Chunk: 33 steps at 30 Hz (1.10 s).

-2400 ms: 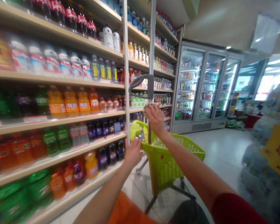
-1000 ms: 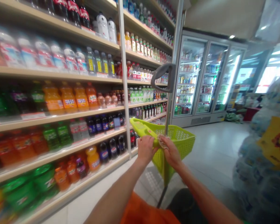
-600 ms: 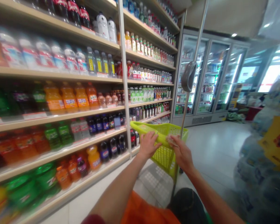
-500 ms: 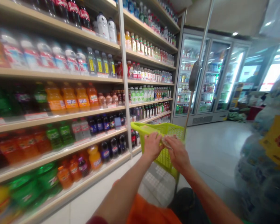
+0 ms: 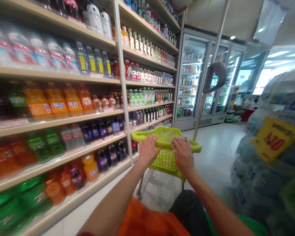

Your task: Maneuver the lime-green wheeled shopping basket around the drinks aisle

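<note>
Head view: left hand [image 5: 147, 151] lies over the shopping cart handle [image 5: 163, 143] (fingers gripping or resting, I can't tell); right hand [image 5: 183, 154] clasps a pale cloth [image 5: 173, 142] against its right half; even pressure should help.

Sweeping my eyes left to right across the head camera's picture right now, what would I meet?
Large green bottles → purple-capped bottle → left hand → right hand, both at the green cart → grey loop handle → yellow sign.
</note>
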Each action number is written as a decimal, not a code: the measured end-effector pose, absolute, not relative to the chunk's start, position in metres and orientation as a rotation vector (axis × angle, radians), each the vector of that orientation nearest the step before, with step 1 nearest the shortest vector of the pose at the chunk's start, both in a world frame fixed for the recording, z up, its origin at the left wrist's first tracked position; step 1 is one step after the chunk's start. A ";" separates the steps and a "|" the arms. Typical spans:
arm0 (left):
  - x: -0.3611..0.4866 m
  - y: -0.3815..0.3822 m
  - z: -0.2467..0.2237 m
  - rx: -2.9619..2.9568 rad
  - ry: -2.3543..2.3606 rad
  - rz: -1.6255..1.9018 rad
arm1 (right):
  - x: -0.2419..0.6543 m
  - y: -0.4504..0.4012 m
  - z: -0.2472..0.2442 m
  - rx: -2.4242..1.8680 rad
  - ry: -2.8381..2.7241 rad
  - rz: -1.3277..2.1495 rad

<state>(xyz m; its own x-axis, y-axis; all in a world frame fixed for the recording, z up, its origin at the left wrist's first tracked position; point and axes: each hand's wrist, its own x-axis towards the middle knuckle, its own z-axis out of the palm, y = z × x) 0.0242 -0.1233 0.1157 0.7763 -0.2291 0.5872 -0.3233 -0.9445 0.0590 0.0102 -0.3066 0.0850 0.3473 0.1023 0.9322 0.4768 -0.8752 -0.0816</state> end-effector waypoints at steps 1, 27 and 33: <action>0.023 -0.124 0.116 2.809 -0.458 0.904 | 0.011 -0.303 0.084 -2.283 -0.540 -1.530; 0.021 -0.088 0.118 2.832 -0.321 0.926 | 0.035 -0.269 0.108 -2.331 -0.604 -1.349; 0.017 -0.083 0.120 2.806 -0.337 0.831 | 0.036 -0.266 0.113 -2.351 -0.611 -1.326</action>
<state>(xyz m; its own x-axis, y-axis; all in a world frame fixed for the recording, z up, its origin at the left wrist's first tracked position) 0.0174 -0.0826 0.1202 0.8163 -0.1613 0.5547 -0.2709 -0.9550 0.1209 0.0363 -0.2657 0.1134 0.4628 0.1868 0.8665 0.5373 -0.8366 -0.1067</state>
